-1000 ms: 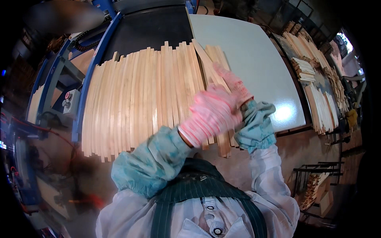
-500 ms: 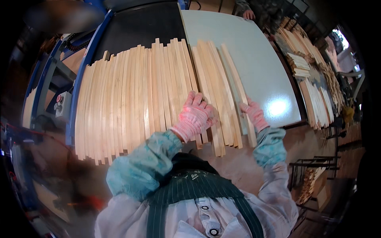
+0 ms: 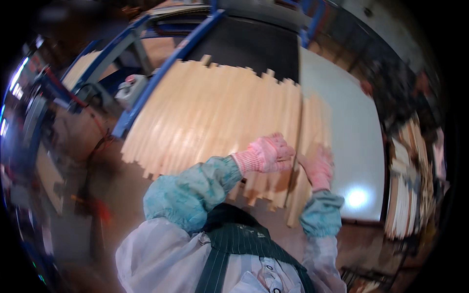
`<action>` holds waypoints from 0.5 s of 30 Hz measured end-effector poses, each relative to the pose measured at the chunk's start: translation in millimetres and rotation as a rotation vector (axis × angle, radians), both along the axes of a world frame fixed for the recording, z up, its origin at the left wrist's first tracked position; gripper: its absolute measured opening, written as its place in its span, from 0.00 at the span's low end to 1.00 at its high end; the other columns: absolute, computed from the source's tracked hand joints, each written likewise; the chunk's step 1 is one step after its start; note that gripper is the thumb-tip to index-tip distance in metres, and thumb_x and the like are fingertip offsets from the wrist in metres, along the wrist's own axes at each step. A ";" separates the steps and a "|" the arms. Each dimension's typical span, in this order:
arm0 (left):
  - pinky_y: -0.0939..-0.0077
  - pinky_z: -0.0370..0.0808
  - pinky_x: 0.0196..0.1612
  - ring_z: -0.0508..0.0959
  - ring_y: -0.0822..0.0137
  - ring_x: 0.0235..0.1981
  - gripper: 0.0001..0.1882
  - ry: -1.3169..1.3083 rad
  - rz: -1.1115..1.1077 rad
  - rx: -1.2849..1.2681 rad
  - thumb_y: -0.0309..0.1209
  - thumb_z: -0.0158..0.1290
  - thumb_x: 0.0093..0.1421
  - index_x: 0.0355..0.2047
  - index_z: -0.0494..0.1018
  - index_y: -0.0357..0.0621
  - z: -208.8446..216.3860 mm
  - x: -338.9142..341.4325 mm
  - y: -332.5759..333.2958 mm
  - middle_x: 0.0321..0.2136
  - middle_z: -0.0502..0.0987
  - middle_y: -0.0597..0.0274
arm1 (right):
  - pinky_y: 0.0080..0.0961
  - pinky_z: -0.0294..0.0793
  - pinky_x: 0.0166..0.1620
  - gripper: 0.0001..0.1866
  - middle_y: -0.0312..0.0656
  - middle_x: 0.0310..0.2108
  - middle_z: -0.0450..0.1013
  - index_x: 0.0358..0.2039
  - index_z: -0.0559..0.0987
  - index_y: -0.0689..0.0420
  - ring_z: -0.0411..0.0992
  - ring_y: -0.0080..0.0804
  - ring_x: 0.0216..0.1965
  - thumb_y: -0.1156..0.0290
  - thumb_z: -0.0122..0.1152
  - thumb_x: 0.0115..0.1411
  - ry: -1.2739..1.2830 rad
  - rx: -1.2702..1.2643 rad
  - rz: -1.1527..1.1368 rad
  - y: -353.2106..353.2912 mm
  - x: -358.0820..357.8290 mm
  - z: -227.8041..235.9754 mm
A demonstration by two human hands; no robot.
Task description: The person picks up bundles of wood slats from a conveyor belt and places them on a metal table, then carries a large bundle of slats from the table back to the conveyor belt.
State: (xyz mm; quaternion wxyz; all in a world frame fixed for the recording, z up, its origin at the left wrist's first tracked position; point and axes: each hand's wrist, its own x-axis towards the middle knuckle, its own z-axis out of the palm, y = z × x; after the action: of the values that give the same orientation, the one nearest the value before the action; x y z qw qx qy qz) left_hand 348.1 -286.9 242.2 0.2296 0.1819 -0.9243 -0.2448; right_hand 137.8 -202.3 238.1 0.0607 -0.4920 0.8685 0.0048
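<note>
From the head camera, a wide row of pale wooden slats [image 3: 215, 112] lies side by side on the table [image 3: 351, 146], spreading up and left from both pink-gloved hands. The left hand [image 3: 268, 154] rests curled on the slats' near ends. The right hand [image 3: 317, 166] lies flat, fingers spread, on the rightmost slats beside it.

No packages, labels, signs, screens.

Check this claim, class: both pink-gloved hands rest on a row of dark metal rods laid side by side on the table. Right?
Not quite. The head view shows the left hand and right hand resting on pale wooden slats, not dark metal rods, laid side by side on the table.
</note>
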 end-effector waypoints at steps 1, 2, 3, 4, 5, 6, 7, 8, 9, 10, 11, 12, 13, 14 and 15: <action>0.60 0.72 0.51 0.72 0.51 0.47 0.17 0.047 0.089 -0.197 0.41 0.58 0.55 0.43 0.75 0.49 9.8 32.8 -5.6 0.41 0.76 0.53 | 0.50 0.51 0.65 0.51 0.56 0.66 0.51 0.66 0.57 0.51 0.47 0.55 0.67 0.37 0.61 0.47 0.006 0.017 0.005 -0.4 -12.1 -7.9; 0.58 0.71 0.52 0.71 0.50 0.48 0.20 0.010 0.336 -0.192 0.39 0.60 0.53 0.45 0.75 0.47 26.1 74.7 -10.7 0.43 0.75 0.55 | 0.49 0.50 0.66 0.51 0.57 0.67 0.50 0.66 0.56 0.52 0.46 0.55 0.68 0.38 0.62 0.48 0.022 -0.041 0.039 3.6 -24.3 -27.4; 0.58 0.70 0.52 0.72 0.50 0.48 0.21 0.015 0.527 -0.287 0.40 0.60 0.52 0.45 0.75 0.47 24.6 119.4 -30.0 0.43 0.75 0.55 | 0.47 0.49 0.67 0.51 0.58 0.67 0.48 0.66 0.56 0.53 0.45 0.56 0.68 0.38 0.62 0.48 0.041 -0.104 0.063 7.8 -31.9 -39.5; 0.57 0.70 0.52 0.72 0.50 0.48 0.21 0.018 0.710 -0.383 0.40 0.60 0.51 0.45 0.75 0.47 18.8 166.8 -54.3 0.44 0.75 0.55 | 0.45 0.48 0.67 0.52 0.58 0.67 0.48 0.67 0.55 0.54 0.44 0.56 0.68 0.39 0.62 0.48 0.024 -0.071 0.069 9.1 -28.2 -34.9; 0.56 0.66 0.56 0.68 0.49 0.53 0.24 -0.068 0.942 -0.325 0.43 0.59 0.52 0.48 0.73 0.48 25.8 217.4 -68.9 0.48 0.73 0.54 | 0.43 0.48 0.68 0.52 0.58 0.67 0.47 0.67 0.54 0.54 0.43 0.57 0.69 0.40 0.62 0.49 0.006 -0.040 0.070 10.7 -26.4 -26.1; 0.56 0.62 0.59 0.66 0.49 0.56 0.26 -0.190 1.076 -0.387 0.46 0.57 0.53 0.50 0.71 0.48 39.7 259.1 -79.8 0.50 0.71 0.54 | 0.42 0.48 0.68 0.52 0.58 0.67 0.47 0.67 0.54 0.54 0.43 0.56 0.69 0.41 0.62 0.49 0.024 -0.033 0.090 14.1 -36.6 -31.0; 0.56 0.58 0.62 0.63 0.49 0.58 0.29 -0.301 1.184 -0.438 0.49 0.56 0.54 0.52 0.69 0.48 46.2 288.7 -97.7 0.53 0.69 0.53 | 0.42 0.48 0.68 0.52 0.59 0.68 0.46 0.67 0.53 0.54 0.43 0.56 0.68 0.42 0.62 0.49 0.053 -0.019 0.081 22.2 -48.8 -36.5; 0.56 0.54 0.64 0.59 0.50 0.61 0.32 -0.440 1.251 -0.412 0.52 0.54 0.55 0.55 0.66 0.48 48.6 320.9 -117.2 0.56 0.66 0.54 | 0.41 0.47 0.68 0.52 0.58 0.68 0.46 0.68 0.53 0.54 0.43 0.56 0.69 0.44 0.63 0.49 0.039 -0.018 0.056 24.7 -47.5 -35.2; 0.56 0.49 0.66 0.56 0.50 0.64 0.36 -0.582 1.327 -0.384 0.55 0.52 0.55 0.58 0.63 0.48 48.9 350.6 -131.1 0.60 0.63 0.54 | 0.41 0.47 0.68 0.52 0.58 0.68 0.46 0.68 0.52 0.54 0.43 0.55 0.69 0.45 0.64 0.48 0.023 -0.020 0.040 25.2 -43.1 -28.7; 0.58 0.47 0.66 0.57 0.53 0.64 0.38 -0.627 1.421 -0.384 0.58 0.50 0.55 0.58 0.62 0.44 42.0 376.2 -137.8 0.58 0.65 0.52 | 0.40 0.47 0.68 0.52 0.57 0.68 0.46 0.68 0.52 0.54 0.43 0.54 0.69 0.46 0.65 0.48 0.005 -0.027 0.038 22.4 -39.8 -27.2; 0.58 0.46 0.66 0.55 0.53 0.66 0.40 -0.618 1.424 -0.346 0.58 0.50 0.55 0.60 0.61 0.44 31.5 387.0 -143.7 0.61 0.62 0.53 | 0.40 0.47 0.68 0.52 0.57 0.68 0.46 0.68 0.52 0.54 0.43 0.54 0.69 0.48 0.65 0.47 0.001 -0.056 0.036 23.0 -46.4 -36.1; 0.58 0.45 0.67 0.52 0.52 0.67 0.41 -0.604 1.428 -0.304 0.58 0.50 0.55 0.61 0.59 0.45 19.1 391.5 -145.1 0.63 0.59 0.54 | 0.39 0.47 0.68 0.53 0.56 0.68 0.46 0.68 0.52 0.54 0.44 0.53 0.69 0.49 0.66 0.47 0.002 -0.084 0.034 26.5 -58.1 -45.9; 0.58 0.44 0.68 0.49 0.52 0.69 0.42 -0.591 1.437 -0.261 0.59 0.50 0.55 0.63 0.57 0.46 11.2 394.4 -144.5 0.65 0.57 0.56 | 0.39 0.47 0.68 0.53 0.55 0.68 0.47 0.68 0.51 0.54 0.44 0.52 0.69 0.51 0.67 0.46 0.002 -0.114 0.039 26.4 -63.1 -54.4; 0.60 0.49 0.66 0.58 0.53 0.64 0.38 -0.550 1.484 -0.372 0.56 0.52 0.54 0.60 0.61 0.49 7.3 397.2 -141.6 0.60 0.63 0.57 | 0.38 0.47 0.68 0.53 0.54 0.68 0.47 0.68 0.52 0.55 0.44 0.51 0.69 0.53 0.67 0.46 -0.035 -0.127 0.033 22.9 -55.1 -51.1; 0.63 0.56 0.60 0.66 0.56 0.54 0.31 -0.425 1.379 -0.253 0.52 0.56 0.52 0.54 0.67 0.53 28.4 388.0 -132.0 0.51 0.70 0.60 | 0.37 0.48 0.68 0.52 0.54 0.68 0.48 0.68 0.52 0.56 0.45 0.51 0.69 0.55 0.68 0.45 -0.071 -0.134 0.025 25.6 -44.1 -38.6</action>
State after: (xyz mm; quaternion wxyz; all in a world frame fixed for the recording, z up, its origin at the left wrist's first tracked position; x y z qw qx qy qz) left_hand 736.1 -418.8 270.5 0.1665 0.7380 -0.6455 0.1047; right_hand 93.7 -176.8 199.5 0.0582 -0.5057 0.8579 -0.0698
